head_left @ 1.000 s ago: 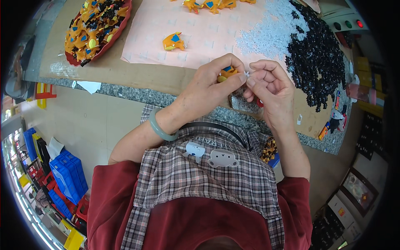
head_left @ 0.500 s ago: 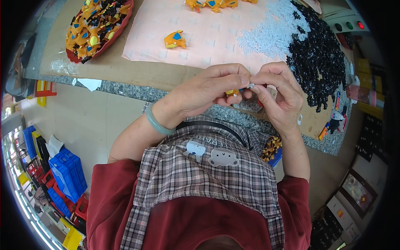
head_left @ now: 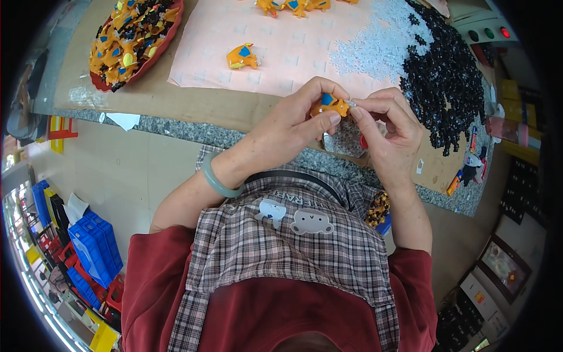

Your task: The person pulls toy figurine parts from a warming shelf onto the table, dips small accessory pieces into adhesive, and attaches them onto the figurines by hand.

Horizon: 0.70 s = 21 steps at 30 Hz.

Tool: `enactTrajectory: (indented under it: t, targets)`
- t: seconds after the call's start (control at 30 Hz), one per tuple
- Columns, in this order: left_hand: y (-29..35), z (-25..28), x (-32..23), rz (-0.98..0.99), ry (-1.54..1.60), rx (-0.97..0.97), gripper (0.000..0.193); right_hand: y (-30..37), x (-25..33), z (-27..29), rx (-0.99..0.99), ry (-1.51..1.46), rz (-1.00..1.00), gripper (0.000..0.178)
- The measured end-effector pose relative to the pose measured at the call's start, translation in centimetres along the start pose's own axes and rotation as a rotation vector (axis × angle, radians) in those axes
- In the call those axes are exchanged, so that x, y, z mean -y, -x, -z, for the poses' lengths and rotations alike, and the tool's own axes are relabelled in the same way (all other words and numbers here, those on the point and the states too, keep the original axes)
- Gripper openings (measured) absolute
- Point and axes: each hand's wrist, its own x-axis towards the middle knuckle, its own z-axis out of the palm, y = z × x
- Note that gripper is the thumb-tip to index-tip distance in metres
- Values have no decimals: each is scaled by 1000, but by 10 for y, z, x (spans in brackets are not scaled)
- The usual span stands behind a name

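Observation:
My left hand [head_left: 296, 123] is closed around an orange toy figure [head_left: 329, 105] with a blue patch, held above the table's near edge between thumb and fingers. My right hand [head_left: 390, 126] pinches a small whitish clear piece [head_left: 351, 103] against the figure's right end. The fingertips of both hands nearly meet there, and they partly hide the small piece. Another orange figure [head_left: 241, 57] lies by itself on the pale pink sheet [head_left: 205, 41] beyond my hands.
A red tray [head_left: 170, 38] heaped with orange figures and black parts stands far left. A row of orange figures [head_left: 295, 7] lies at the back. Loose white pieces [head_left: 369, 50] and black pieces [head_left: 446, 94] spread at right. The granite edge [head_left: 176, 132] runs before me.
The left hand has turned and opened up its hold, so the orange figure now shows more, with its blue patch upward. My right hand keeps its pinch at the figure's end.

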Motion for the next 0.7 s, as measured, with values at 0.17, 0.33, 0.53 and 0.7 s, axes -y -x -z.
enactTrajectory:
  t: [0.17,0.33,0.53,0.7]
  targets:
    - [1,-1,0,94,-24,-14,26,3,-2,-3,-16,-25,-15,11]
    - [1,-4,1,25,-179,-102,26,2,-1,-3,-8,135,110,14]
    - [3,-12,0,55,-216,-199,24,2,-3,-7,-27,304,275,17]
    - [2,-15,-2,112,-114,-247,25,9,-4,-11,-40,241,177,17]
